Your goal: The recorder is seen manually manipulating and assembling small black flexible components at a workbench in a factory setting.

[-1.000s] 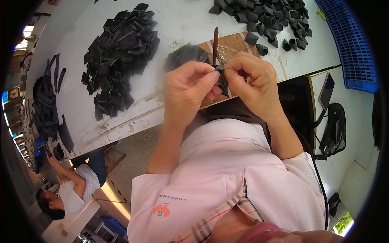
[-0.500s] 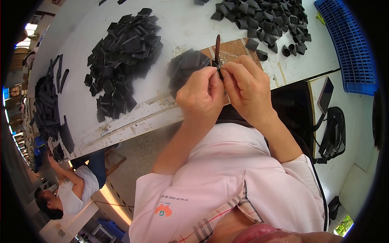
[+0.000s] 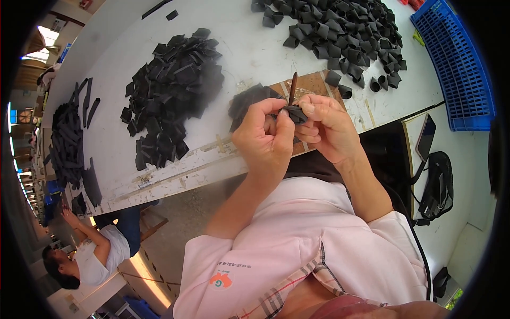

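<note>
Lying between two narrow grips, a folded black fabric-like piece (image 3: 295, 113) is pinched by the bare left hand (image 3: 266, 135) at its left and the bare right hand (image 3: 333, 127) at its right, near a slim brown stick (image 3: 292, 87).

On your table (image 3: 234, 58) strips (image 3: 66, 141) lay far left, piece heap (image 3: 175, 80) right of them, board (image 3: 317, 83) before you; basket (image 3: 458, 74) stood far right.

The piece (image 3: 297, 113) is black, the crate (image 3: 458, 72) blue.
</note>
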The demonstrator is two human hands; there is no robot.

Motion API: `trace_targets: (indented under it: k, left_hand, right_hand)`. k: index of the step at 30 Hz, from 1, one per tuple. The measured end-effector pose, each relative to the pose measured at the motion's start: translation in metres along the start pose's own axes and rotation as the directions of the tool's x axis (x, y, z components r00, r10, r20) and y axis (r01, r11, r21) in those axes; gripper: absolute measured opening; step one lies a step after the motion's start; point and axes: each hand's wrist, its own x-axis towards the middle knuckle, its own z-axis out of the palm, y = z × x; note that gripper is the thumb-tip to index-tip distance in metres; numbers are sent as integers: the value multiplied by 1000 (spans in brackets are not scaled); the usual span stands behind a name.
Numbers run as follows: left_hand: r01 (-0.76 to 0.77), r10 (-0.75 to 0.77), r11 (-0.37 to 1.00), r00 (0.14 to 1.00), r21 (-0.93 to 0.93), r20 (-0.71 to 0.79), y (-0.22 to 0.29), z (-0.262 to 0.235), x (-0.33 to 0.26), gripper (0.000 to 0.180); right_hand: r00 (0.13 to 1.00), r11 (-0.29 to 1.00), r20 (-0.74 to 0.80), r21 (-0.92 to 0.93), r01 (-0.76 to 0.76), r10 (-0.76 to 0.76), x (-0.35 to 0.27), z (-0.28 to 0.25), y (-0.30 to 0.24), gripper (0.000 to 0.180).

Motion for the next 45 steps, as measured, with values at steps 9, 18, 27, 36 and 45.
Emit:
trace_targets:
  k: [9,18,27,36,45]
  left_hand:
    - [678,-270,-136,676,-722,686,-7,-17,46,15]
    - [636,-222,116,765,-763,604,7,-10,40,13]
    - [28,8,956,992,-293,122,-5,-1,38,23]
    - [-108,147,915,986,-388,73,6,1,40,5]
    - [124,-84,666,992,-735,91,-4,-11,32,12]
  right_hand:
    - [980,836,187,-523,163,-74,37,6,-36,25]
    - [976,781,192,-593,197,-100,37,8,-42,31]
    - [951,494,183,-821,288,-250,38,1,-39,28]
    - [677,-96,483,-846,525,-555,12,20,-28,29]
    - [699,-126,447,-879,461,-559,13,27,-34,9]
